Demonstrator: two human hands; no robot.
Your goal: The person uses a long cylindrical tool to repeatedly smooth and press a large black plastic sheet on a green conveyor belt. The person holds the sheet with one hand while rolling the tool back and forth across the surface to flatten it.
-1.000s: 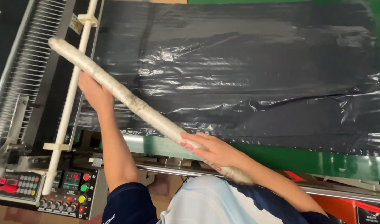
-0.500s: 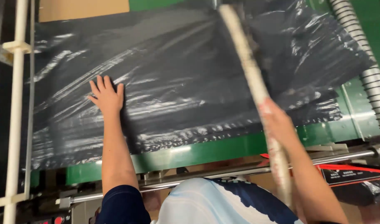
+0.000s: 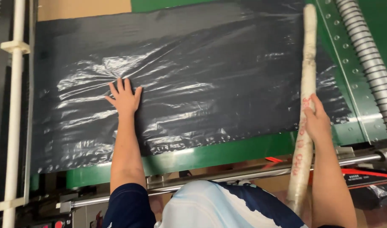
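Head view, and nearest at 5 o'clock the right hand (image 3: 316, 120) has its fingers curled around a long pale roll (image 3: 305, 109) wrapped in clear film, which runs from 5 o'clock up to 1 o'clock along the right edge of the black plastic sheet (image 3: 210, 76). At 9 o'clock, the left hand (image 3: 125, 98) lies flat on that sheet, fingers spread. Farther out, the green table (image 3: 354, 84) shows at 2 o'clock beside a ribbed grey hose (image 3: 373, 67).
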